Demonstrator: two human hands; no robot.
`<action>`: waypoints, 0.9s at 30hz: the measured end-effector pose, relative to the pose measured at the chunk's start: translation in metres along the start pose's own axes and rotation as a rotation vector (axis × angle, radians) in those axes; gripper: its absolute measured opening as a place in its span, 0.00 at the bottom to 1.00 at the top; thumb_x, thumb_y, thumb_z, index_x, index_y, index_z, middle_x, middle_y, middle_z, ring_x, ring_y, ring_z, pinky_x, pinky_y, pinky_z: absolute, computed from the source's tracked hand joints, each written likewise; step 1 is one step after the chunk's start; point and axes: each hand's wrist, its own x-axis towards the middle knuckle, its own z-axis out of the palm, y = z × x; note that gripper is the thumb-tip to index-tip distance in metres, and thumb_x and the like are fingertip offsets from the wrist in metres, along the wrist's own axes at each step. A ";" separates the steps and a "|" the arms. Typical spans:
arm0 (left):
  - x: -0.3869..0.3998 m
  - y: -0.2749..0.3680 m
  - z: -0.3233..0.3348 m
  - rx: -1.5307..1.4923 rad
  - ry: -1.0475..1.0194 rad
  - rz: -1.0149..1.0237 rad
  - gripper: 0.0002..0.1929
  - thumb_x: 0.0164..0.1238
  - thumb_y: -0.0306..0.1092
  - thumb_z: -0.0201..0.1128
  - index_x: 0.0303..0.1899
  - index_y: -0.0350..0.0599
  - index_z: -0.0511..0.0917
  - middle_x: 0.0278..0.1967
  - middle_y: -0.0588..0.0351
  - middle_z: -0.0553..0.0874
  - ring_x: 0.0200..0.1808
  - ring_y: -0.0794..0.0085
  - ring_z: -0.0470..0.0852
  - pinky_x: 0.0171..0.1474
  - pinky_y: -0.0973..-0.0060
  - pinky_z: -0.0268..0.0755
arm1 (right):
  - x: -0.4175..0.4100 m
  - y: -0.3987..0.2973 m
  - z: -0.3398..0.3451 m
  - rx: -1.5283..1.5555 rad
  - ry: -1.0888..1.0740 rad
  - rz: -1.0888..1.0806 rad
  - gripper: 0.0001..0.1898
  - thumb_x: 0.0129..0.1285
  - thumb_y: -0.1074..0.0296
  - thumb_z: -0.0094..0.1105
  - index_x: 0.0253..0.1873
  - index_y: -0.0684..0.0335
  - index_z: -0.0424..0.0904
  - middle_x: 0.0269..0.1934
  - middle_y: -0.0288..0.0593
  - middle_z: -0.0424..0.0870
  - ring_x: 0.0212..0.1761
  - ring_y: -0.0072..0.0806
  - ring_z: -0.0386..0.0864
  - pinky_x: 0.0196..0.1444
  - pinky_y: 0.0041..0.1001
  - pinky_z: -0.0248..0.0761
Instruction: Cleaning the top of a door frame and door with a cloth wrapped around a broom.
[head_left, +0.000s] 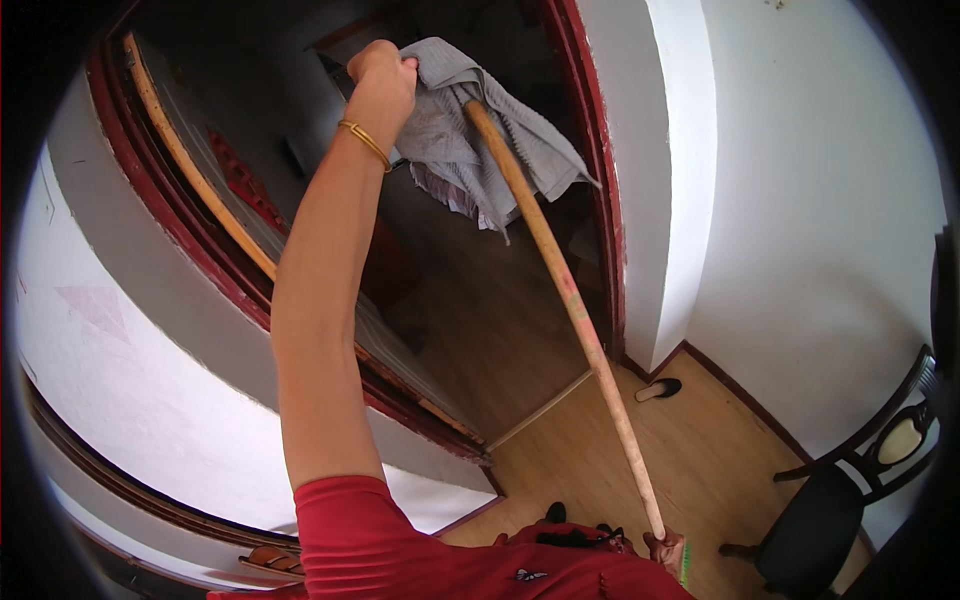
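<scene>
My left hand (381, 66), raised high on a straight arm, grips a grey ribbed cloth (442, 135) by its edge. The cloth hangs in folds over the upper end of a long wooden pole (551, 244), whose tip it hides. From there the pole slants down and right. Its far end meets a small brownish piece with green bristles (685, 562) beside my red shirt (480, 566), which may be a broom head. My right hand is not plainly in view.
Ahead is a doorway with a worn red frame (600, 172) onto a dim room. A door with a bare wooden edge (202, 169) stands left. A black slipper (660, 388) lies by the white wall (817, 210). A dark chair (814, 517) stands at the lower right.
</scene>
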 end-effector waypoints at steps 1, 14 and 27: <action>-0.006 0.000 0.003 0.004 0.007 -0.005 0.08 0.65 0.24 0.56 0.43 0.35 0.79 0.44 0.47 0.83 0.44 0.63 0.81 0.43 0.72 0.75 | 0.000 0.000 -0.001 -0.021 -0.003 -0.027 0.10 0.50 0.71 0.63 0.23 0.69 0.73 0.12 0.39 0.65 0.17 0.18 0.65 0.19 0.31 0.60; -0.013 0.000 0.006 0.080 0.001 -0.015 0.08 0.66 0.29 0.60 0.42 0.36 0.79 0.44 0.45 0.83 0.46 0.63 0.80 0.47 0.75 0.73 | -0.002 0.049 0.017 0.003 -0.022 -0.126 0.12 0.50 0.73 0.59 0.18 0.63 0.65 0.13 0.31 0.61 0.18 0.16 0.60 0.18 0.28 0.51; 0.001 0.015 -0.009 0.538 -0.098 0.262 0.16 0.63 0.38 0.66 0.45 0.34 0.79 0.40 0.42 0.85 0.43 0.62 0.82 0.46 0.71 0.74 | -0.016 0.051 0.010 0.303 -0.144 0.177 0.11 0.48 0.69 0.59 0.21 0.62 0.65 0.14 0.30 0.63 0.18 0.16 0.60 0.18 0.28 0.52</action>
